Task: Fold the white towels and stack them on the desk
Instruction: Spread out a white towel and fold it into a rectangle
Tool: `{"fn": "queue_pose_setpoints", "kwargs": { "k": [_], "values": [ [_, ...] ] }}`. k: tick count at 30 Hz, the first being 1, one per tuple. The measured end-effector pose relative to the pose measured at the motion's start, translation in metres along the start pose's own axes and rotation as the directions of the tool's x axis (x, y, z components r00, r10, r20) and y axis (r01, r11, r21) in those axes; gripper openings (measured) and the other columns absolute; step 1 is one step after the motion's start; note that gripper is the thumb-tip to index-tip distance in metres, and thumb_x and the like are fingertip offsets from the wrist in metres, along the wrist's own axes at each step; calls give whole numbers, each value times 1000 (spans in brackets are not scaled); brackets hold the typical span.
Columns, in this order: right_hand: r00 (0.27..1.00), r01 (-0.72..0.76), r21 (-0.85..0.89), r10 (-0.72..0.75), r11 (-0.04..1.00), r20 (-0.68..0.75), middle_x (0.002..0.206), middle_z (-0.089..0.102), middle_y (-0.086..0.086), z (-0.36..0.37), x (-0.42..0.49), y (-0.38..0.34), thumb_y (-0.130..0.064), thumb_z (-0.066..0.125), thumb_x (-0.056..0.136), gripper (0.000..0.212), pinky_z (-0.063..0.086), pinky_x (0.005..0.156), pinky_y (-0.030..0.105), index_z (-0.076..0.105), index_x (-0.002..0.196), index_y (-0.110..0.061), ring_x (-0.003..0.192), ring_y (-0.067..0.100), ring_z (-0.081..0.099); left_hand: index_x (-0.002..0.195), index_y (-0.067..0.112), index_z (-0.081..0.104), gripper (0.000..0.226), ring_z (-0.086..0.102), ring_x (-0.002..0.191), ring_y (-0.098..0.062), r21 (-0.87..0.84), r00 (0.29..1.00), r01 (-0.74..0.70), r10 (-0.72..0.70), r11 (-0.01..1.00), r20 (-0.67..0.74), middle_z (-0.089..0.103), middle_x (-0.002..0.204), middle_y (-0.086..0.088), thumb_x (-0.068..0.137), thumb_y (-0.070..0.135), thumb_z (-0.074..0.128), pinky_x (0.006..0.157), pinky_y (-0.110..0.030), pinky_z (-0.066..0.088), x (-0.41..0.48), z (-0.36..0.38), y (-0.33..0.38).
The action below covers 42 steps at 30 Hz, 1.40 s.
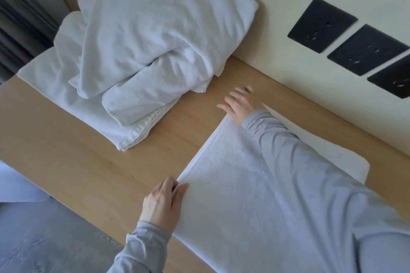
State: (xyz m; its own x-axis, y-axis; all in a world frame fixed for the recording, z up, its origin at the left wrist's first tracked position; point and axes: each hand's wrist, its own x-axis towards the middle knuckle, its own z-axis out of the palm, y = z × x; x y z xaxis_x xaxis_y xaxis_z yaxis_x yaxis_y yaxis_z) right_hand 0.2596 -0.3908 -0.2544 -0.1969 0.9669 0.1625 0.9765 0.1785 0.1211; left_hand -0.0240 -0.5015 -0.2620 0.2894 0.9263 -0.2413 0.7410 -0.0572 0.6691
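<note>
Light wooden desk (88,157) set against a cream wall, seen from above and at a slant; a grey curtain (20,29) hangs at the upper left of the frame and three black socket plates (321,24) sit on the wall at the upper right.

Towel in hand: a white towel (233,184) lies flat across the lower right of the frame, one straight hemmed edge running diagonally from lower centre toward the wall. The left hand (163,204), at lower centre, pinches the near corner of that edge between thumb and fingers. The right hand (240,102), at centre right, rests at the far corner with fingers loosely spread; whether it pinches the cloth or only presses it flat cannot be told, since the corner lies under the palm. Holding both ends of one edge keeps it taut and straight, which probably serves to square the towel for a fold.

Other towels: a folded towel (66,104) lies on the desk at centre left, with a crumpled heap of unfolded towels (155,29) piled on it and leaning on the wall. Bare desk separates this pile from the working towel.

Obstructions: the right sleeve (299,162) crosses the towel and hides part of it. The heap occupies the likely stacking place, so it would need shifting before a tidy stack can be built there.
</note>
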Motion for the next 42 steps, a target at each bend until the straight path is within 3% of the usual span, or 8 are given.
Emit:
{"fn": "queue_pose_setpoints", "kwargs": {
  "k": [6,14,16,21,27,31,37,42],
  "values": [
    [996,-82,120,79,989,31,42,50,11,1,18,-3,-19,60,87,44,41,44,26,51,47,-3,39,25,49,72,-2,53,62,41,56,-21,-53,998,-62,63,997,4,43,60,6,79,54,25,55,-28,30,3,-6,-10],
    [982,-173,153,183,973,-53,101,62,11,-23,-4,-35,-21,42,92,27,43,83,43,61,95,-4,95,31,58,111,0,58,33,60,88,-37,270,955,-119,184,955,-233,62,105,-18,83,17,55,73,-45,51,-6,3,13],
    [981,14,355,56,935,-186,105,65,14,-27,-39,-73,-11,45,86,26,46,86,44,66,98,0,100,32,62,124,6,59,43,59,112,-36,404,926,-291,361,867,-108,60,127,-18,83,17,53,88,-45,44,-11,16,27],
    [920,291,352,-361,890,152,149,37,6,-14,-90,-71,-42,33,93,57,20,113,47,38,141,-11,139,23,32,137,3,44,67,26,140,-18,434,925,-379,348,817,152,39,147,-11,96,51,20,110,-41,24,-14,26,17],
    [881,-291,147,205,945,426,157,19,3,0,-70,52,-45,25,96,61,4,118,37,13,149,-17,146,17,10,145,6,32,71,25,143,-22,449,917,-396,373,801,143,28,154,-9,95,55,24,114,-42,22,-10,31,3],
    [915,-363,99,334,927,228,158,4,12,-20,-73,-2,-42,24,98,66,-3,119,41,7,148,-4,146,24,0,144,4,34,71,27,142,-23,473,920,-385,368,793,133,30,153,-10,94,55,24,115,-41,21,-10,31,5],
    [953,164,341,-237,926,187,155,22,7,-41,-166,-129,-43,32,96,61,20,115,48,27,146,-8,145,20,16,141,1,38,71,31,139,-25,488,918,-393,363,780,159,34,150,-14,96,51,14,113,-41,22,-10,29,8],
    [849,-374,15,336,927,409,157,14,4,-34,-198,9,-56,0,93,73,15,117,48,15,148,-11,145,21,15,145,5,32,72,23,142,-19,475,929,-368,342,799,144,29,153,-9,93,54,23,116,-36,14,-13,31,9]
  ]
}}
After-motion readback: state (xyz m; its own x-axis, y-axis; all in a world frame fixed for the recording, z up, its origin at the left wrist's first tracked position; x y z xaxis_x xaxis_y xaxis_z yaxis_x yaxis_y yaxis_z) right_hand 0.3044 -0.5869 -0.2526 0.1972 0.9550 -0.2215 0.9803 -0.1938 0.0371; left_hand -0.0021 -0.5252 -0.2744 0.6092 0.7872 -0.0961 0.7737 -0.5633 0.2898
